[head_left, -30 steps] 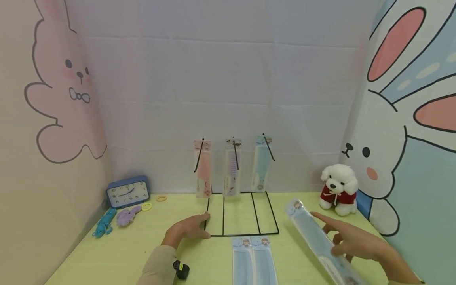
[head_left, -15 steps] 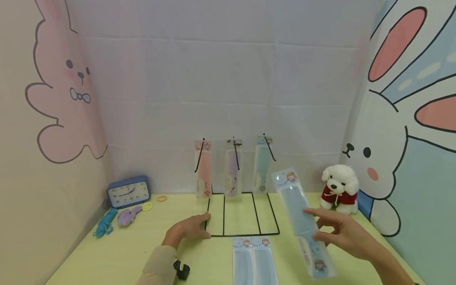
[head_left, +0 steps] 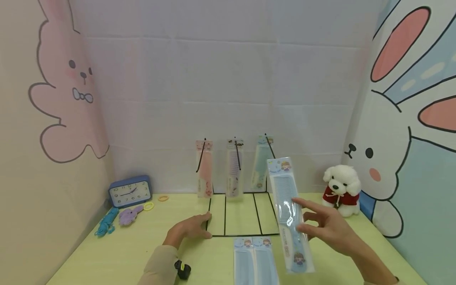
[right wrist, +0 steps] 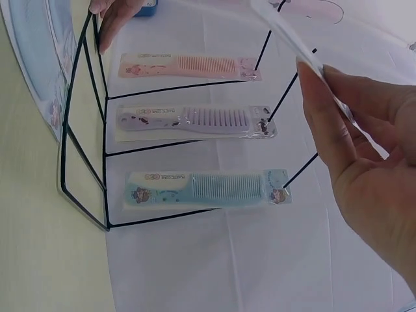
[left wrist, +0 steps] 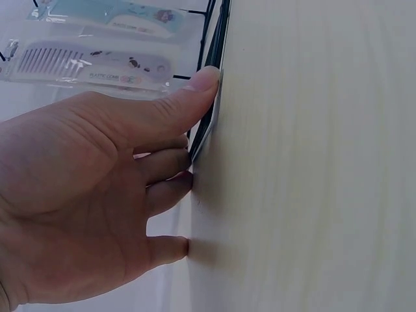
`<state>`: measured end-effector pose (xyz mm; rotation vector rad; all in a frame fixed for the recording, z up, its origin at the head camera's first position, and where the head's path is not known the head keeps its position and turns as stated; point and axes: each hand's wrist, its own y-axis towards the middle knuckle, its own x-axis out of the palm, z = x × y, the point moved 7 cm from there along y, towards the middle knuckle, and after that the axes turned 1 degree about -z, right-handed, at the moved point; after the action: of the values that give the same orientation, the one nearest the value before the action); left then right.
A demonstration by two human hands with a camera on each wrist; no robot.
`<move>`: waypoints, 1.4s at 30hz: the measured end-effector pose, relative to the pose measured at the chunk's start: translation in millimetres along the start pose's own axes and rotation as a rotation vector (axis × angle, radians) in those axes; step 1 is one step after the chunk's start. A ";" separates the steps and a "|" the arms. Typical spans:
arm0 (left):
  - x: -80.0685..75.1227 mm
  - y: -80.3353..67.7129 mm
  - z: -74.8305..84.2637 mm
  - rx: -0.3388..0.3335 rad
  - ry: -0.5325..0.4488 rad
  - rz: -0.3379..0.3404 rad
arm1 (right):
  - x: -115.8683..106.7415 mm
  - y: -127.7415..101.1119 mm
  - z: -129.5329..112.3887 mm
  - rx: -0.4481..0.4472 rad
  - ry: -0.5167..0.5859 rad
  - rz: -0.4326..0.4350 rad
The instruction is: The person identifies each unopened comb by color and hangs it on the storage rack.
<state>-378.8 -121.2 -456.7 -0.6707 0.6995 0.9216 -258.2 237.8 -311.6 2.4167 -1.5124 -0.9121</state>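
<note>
A packaged blue comb (head_left: 290, 215) is held upright in the air by the right hand (head_left: 325, 229), just in front of the right part of the black wire rack (head_left: 242, 215); the fingers are seen pinching the packet's edge, with the forefinger stretched along it. In the right wrist view only the thin edge of this packet (right wrist: 305, 52) is seen, pressed between the fingers (right wrist: 331, 123). That view shows what the head view only hints at: three packed combs hang on the rack's pegs, a pink comb (right wrist: 188, 66) at 12 o'clock, a lilac comb (right wrist: 195, 121) in the middle and a light blue comb (right wrist: 205, 188) at 6 o'clock.

The left hand (head_left: 190, 228) is laid flat on the yellow-green table (head_left: 107, 257) at the rack's left front corner, at 9 o'clock from the rack base. In the left wrist view the thumb (left wrist: 175, 104) is seen pressed against the black wire (left wrist: 211, 97), the other fingers loosely bent against the table; nothing is gripped.

Two more blue comb packets (head_left: 254, 259) lie side by side at 6 o'clock from the rack. A blue clock (head_left: 130, 192) stands at the far left, and a white toy dog (head_left: 341, 188) at the far right.
</note>
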 end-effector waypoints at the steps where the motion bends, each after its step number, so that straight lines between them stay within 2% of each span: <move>1: 0.1 0.0 0.2 -0.002 0.003 0.000 | 0.5 1.2 1.1 0.013 0.002 0.003; 5: -1.3 0.3 0.3 -0.014 0.017 0.015 | 1.8 6.4 1.9 0.032 0.008 0.011; 8: -1.2 0.3 1.0 -0.003 0.014 0.014 | 3.2 9.8 -0.2 0.013 0.015 0.012; 19: 0.1 -2.3 -3.0 0.000 0.005 0.010 | 19.1 21.6 -0.1 0.047 0.137 -0.028; 31: 1.3 0.5 0.3 0.008 -0.006 0.013 | 14.8 14.3 -6.5 0.070 0.141 -0.029; 38: -0.1 0.5 1.1 0.005 -0.003 0.019 | 15.0 15.0 -12.8 0.055 0.192 -0.054; 42: -0.2 -0.5 0.1 -0.004 -0.003 0.012 | 16.4 17.8 -7.6 0.070 0.162 -0.033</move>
<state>-378.4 -121.4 -456.4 -0.6699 0.6999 0.9349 -262.5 213.8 -304.7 2.5023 -1.4742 -0.6611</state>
